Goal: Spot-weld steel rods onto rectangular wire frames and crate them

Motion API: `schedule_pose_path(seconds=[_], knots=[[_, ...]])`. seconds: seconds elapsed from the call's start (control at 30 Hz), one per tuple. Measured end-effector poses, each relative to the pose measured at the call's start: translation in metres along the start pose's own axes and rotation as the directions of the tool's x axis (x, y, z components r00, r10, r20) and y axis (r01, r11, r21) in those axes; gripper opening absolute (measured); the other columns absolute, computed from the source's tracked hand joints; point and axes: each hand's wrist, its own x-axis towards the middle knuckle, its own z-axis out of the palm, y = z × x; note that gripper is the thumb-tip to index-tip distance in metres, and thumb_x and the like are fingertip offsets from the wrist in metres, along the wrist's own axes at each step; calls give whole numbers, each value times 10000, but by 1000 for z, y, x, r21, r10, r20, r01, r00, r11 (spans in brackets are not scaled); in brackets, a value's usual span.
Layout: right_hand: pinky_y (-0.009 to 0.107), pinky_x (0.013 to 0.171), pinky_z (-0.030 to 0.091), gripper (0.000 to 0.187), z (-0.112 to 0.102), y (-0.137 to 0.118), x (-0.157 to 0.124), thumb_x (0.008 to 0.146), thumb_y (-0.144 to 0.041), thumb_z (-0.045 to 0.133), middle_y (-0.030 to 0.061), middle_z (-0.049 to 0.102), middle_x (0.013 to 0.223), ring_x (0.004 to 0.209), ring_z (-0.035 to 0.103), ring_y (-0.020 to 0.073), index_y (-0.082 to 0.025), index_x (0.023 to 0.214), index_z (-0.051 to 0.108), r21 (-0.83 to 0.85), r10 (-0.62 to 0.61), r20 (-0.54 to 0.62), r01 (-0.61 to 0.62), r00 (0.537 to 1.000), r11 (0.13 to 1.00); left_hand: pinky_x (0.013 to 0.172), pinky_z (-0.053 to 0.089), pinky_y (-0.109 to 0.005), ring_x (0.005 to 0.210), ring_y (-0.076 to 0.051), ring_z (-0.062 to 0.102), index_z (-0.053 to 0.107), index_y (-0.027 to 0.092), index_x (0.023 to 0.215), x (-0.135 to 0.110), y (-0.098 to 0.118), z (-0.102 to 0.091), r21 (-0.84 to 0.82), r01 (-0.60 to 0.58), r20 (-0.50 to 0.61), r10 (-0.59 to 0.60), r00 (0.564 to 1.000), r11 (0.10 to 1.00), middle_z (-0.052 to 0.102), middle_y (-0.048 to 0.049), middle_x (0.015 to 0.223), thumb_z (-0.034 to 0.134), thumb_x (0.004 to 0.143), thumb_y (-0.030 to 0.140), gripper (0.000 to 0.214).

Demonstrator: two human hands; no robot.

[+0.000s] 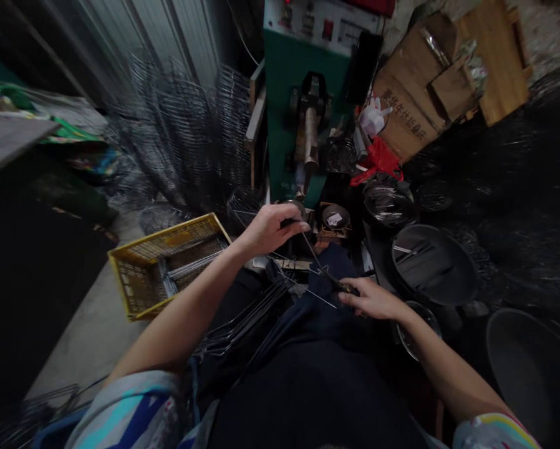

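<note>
Near: bent wire rods (247, 315) heaped by lap, seemingly still unworked. Right hand (368, 298) closed around dark-handled pliers (348, 288), forearm angled inward. Thin wire (312, 248) between hands, apparently mid-work. Left hand (271, 227) reaches farther, pinching wire near green machine's electrode (300, 181). Far: wire-ring stacks (181, 112), seemingly finished.

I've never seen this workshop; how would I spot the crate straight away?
Start from the tall green machine at the top middle. Below it is the person's left hand; look left from there to an open crate with thin metal rods inside. Unlike the grey wire stacks behind it, it's yellow, with perforated walls.
</note>
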Motion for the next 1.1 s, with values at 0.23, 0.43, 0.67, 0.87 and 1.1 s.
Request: schedule_pose_path(seconds=[0.23,0.43,0.67,0.87,1.1], knots=[[216,498,460,413,-8,0,-10,906,-535,521,54,691,885,585,619,128,-157,1033,630,93,39,84,-47,996,995,597,395,-226,628,-119,519,595,137,720,-1,4,0,34,-65,6,65,998,997,568,-9,671,624,883,301,233],[214,582,435,418,-17,-11,-7,898,-547,543,43,668,794,694,588,137,-148,957,655,144,-14,135,-6,991,990,583,374,-224,617,-118,517,565,155,709,2,18,5,62,-151,37,149,988,987,558,3,665,619,890,286,230],[184,511,347,549,-20,-2,-19,772,-568,689,12,634,835,601,483,82,-164,1135,614,375,219,270,-312,937,873,634,411,-229,702,-138,570,585,160,783,-3,38,9,10,-213,173,208,963,977,600,-25,777,610,895,282,168],[269,751,462,337,-18,-14,-26,838,-411,646,21,656,912,830,575,169,-155,1057,650,204,100,200,-141,975,969,618,420,-240,680,-142,576,599,165,774,1,40,24,-47,-220,87,223,971,974,609,-24,755,613,893,289,173],[329,863,452,249,-20,-27,-30,843,-261,588,52,672,978,922,586,212,-175,1072,634,-52,47,27,-46,999,998,621,430,-243,677,-142,579,606,151,778,7,35,31,-49,-239,21,241,970,970,608,-25,739,648,874,266,155]])
